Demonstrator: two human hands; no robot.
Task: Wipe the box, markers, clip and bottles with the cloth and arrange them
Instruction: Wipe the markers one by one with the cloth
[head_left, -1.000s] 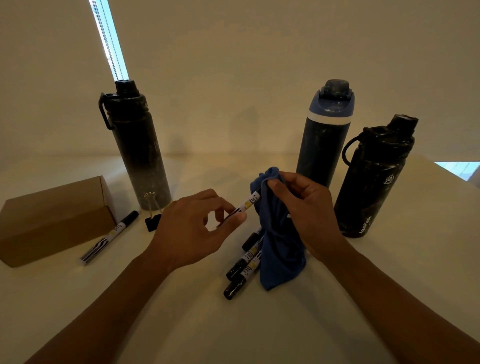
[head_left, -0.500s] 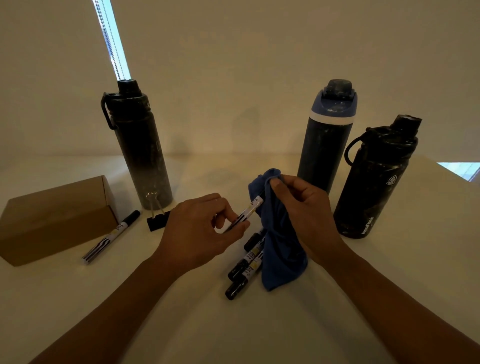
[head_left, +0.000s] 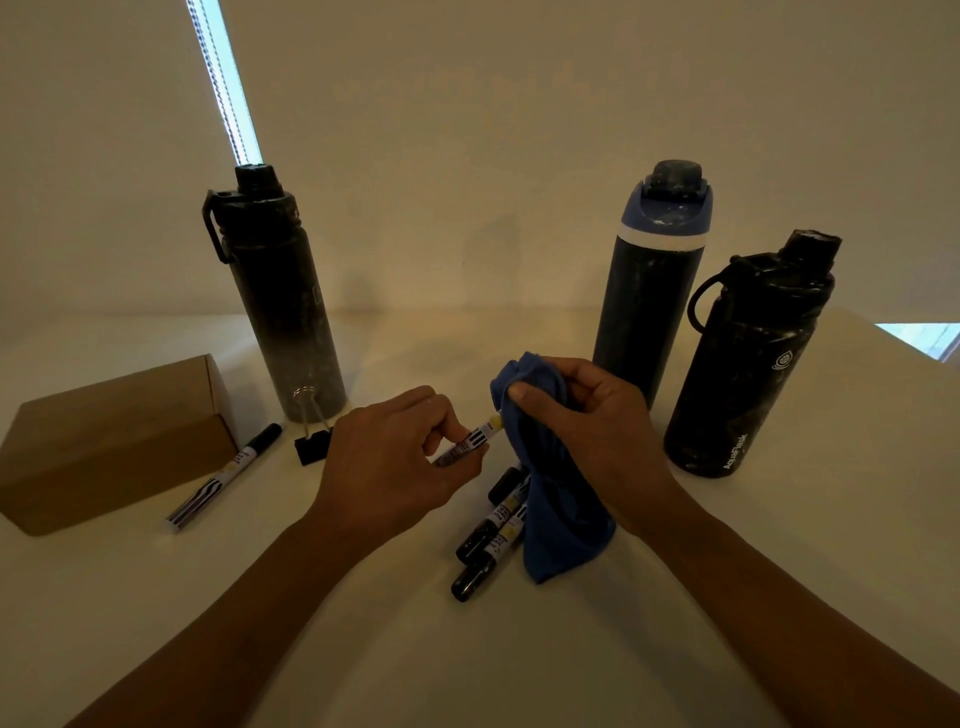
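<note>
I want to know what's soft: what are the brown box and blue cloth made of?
The box looks like plain cardboard: matte tan, crisp folded edges. The cloth looks like soft fabric, maybe microfibre: it bunches and hangs in folds from the right hand.

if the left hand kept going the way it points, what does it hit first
The cloth in the right hand, most likely: the marker the left hand pinches points into its folds.
</note>
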